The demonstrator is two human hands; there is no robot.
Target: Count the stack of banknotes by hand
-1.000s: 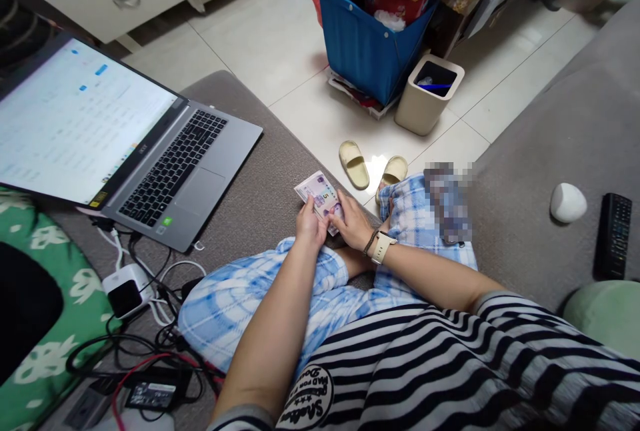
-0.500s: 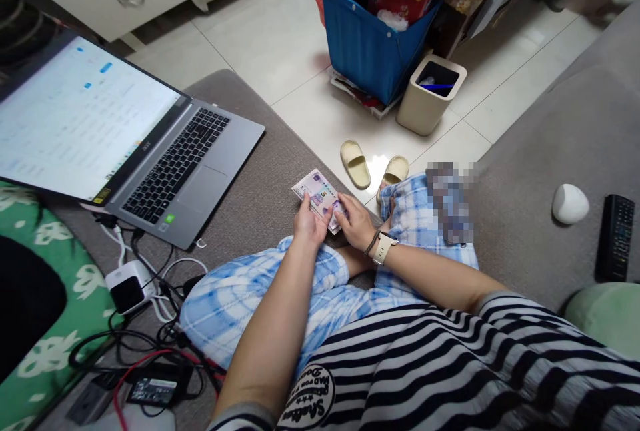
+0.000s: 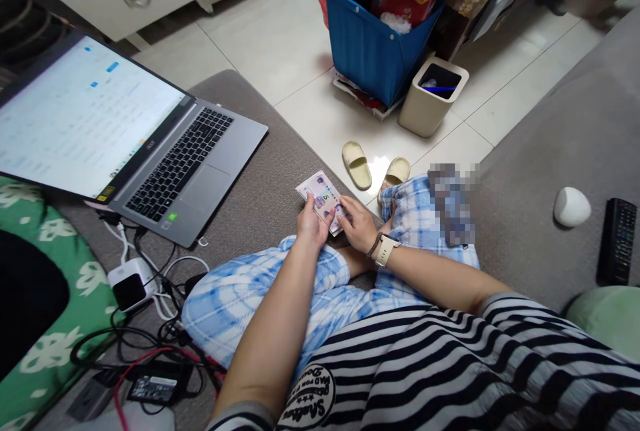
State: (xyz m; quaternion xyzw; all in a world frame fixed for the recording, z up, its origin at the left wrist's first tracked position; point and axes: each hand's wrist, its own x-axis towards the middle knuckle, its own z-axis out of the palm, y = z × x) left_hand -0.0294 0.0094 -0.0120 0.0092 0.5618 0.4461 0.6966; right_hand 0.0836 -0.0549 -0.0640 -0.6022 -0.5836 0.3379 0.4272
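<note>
Purple-and-white banknotes [image 3: 319, 192], the top one marked with a 5, lie between my two hands above my crossed legs. My left hand [image 3: 314, 223] is closed on their near left side, its thumb on top. From the right, my right hand [image 3: 358, 224] pinches the near right edge; its fingers partly cover the notes. How many notes are in the stack I cannot tell. A pale-strapped watch [image 3: 386, 249] and a dark bracelet sit on my right wrist.
An open laptop [image 3: 215, 181] stands on the grey sofa to the left, with tangled cables and a white charger [image 3: 132, 284] below it. Slippers [image 3: 357, 165], a bin [image 3: 434, 101] and a blue basket [image 3: 377, 51] are on the floor. At right lie a white object [image 3: 572, 207] and a remote [image 3: 618, 241].
The whole view has shifted very slightly. Both hands keep hold of the banknotes, with almost no change in their grip.
</note>
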